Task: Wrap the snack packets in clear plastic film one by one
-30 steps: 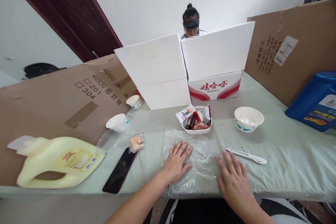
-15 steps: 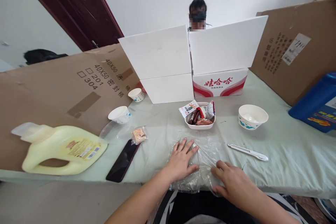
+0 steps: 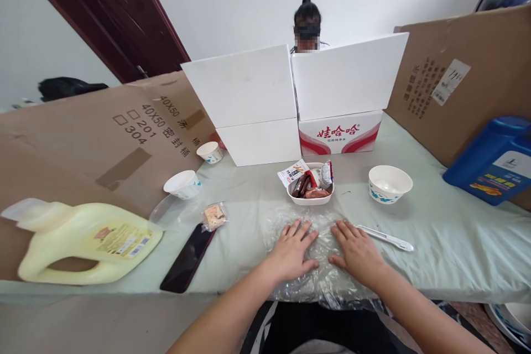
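Clear plastic film [image 3: 302, 287] lies crinkled at the table's front edge, part of it hanging over. My left hand [image 3: 292, 251] rests flat on it with fingers spread. Beside it, my right hand [image 3: 357, 249] also lies flat on the film, its fingers stretched out. Just beyond both hands is a white bowl [image 3: 311, 201] filled with wrapped snacks [image 3: 309, 182]. A white utility knife [image 3: 390, 239] lies right of my right hand, close to its fingers.
At left are a yellow detergent bottle [image 3: 91, 238], a black phone [image 3: 186, 260], a wrapped biscuit [image 3: 214, 215] and paper cups [image 3: 182, 185]. A paper bowl [image 3: 390, 185] and a blue bottle [image 3: 489, 160] stand at right. White panels [image 3: 257, 88] and cardboard [image 3: 456, 88] border the table. A person [image 3: 307, 27] sits behind.
My right hand has moved forward and flattened onto the film next to the left hand. My left hand stays spread on the film. The view has shifted slightly.
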Available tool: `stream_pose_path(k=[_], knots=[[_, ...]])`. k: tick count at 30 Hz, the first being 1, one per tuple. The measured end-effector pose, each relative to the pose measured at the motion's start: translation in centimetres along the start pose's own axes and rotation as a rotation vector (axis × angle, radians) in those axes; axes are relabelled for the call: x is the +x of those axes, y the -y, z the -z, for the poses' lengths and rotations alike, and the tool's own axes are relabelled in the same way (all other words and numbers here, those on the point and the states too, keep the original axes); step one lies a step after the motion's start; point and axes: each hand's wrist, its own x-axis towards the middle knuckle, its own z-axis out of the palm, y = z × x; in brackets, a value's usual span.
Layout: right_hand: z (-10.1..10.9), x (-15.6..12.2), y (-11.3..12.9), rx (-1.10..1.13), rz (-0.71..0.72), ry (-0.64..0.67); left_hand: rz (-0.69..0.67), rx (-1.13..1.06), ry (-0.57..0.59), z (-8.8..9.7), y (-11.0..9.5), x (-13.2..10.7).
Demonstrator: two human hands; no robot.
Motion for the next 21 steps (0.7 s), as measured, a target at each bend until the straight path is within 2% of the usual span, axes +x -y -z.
stream_pose_path(k=[4, 7, 10, 13, 15, 17, 19, 20, 21], knots=[[-0.6, -0.5, -1.9, -0.111, -0.065, -0.027, 0.044, -0.081, -0.051, -0.5, 0.9, -1.3], [-0.4, -1.1, -1.7, -0.079, 0.084, -0.067, 0.042, -0.249, -0.182, -0.8, 1.4, -1.3], [-0.7, -1.6, -1.2, -0.007, 0.24, -0.032, 0.092, -0.612, -0.383, -1.3, 2.5, -0.4], [-0.4, -2.3, -1.4, 0.019, 0.188, -0.011, 0.308, -1.141, -0.667, -1.2, 4.5, -0.2], [0.6, -3.0, -1.8, 0.045, 0.183, -0.021, 0.392, -1.401, -0.823, -0.5, 6.1, -1.1], [2.0, -4.0, -2.3, 0.095, 0.248, -0.018, 0.384, -1.447, -0.905, 0.4, 7.4, -3.3], [3.0, -5.4, -2.9, 0.146, 0.339, 0.014, 0.315, -1.288, -0.869, 1.3, 8.0, -6.2], [3.3, -6.1, -3.2, 0.163, 0.376, 0.032, 0.248, -1.158, -0.784, 1.6, 8.1, -7.7], [3.4, -6.9, -3.4, 0.17, 0.399, 0.042, 0.16, -1.011, -0.63, 1.7, 8.0, -9.2]])
